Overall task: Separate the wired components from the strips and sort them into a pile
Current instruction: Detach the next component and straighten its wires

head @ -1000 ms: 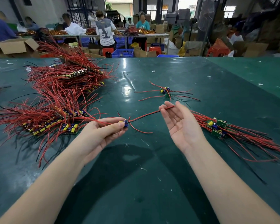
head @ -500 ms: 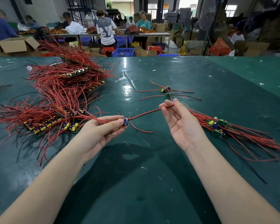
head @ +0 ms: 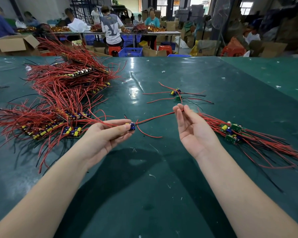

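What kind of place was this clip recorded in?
Most likely a small electronics assembly workshop. Heaps of red-wired circuit strips lie on a long green table, other workers sit at benches behind, and cardboard boxes and plastic crates stand around the floor.

Your left hand (head: 105, 136) covers most of the wired component (head: 132, 126); the sorted pile's wires (head: 268, 145) run off frame at right.

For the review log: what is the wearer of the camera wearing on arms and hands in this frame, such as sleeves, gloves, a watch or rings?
Nothing shows on either arm. The left hand and the right hand are bare, with no gloves, and no rings are visible on the fingers. Both forearms are uncovered right down to the lower frame edge, so no sleeve or cuff enters the view. No watch, bracelet or wrist strap is visible on either wrist.
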